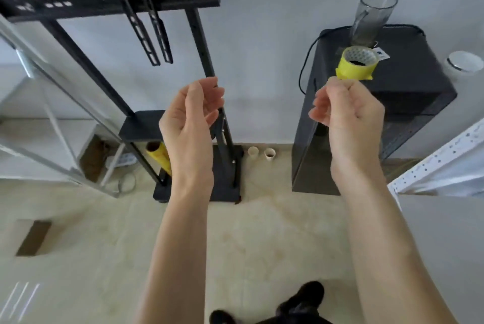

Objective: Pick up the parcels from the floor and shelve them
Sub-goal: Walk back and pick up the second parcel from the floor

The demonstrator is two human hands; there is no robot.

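Note:
A yellow tape roll (356, 64) stands on top of a black cabinet (413, 88), its opening facing me. My right hand (349, 116) is raised just below it, fingers curled, thumb and forefinger pinched at the roll's lower rim. My left hand (191, 124) is raised in front of a black stand (225, 166); its fingers are loosely apart and hold nothing. A brown cardboard box (34, 238) lies on the floor at the far left. A yellow tube (160, 156) leans at the stand's base.
A glass jug (374, 17) stands behind the roll on the cabinet. White metal shelving rises at left (65, 103) and right (440, 164). Two small paper cups (262, 153) sit by the wall. A white bowl (465, 61) is at the far right. My dark shoes (301, 300) are below.

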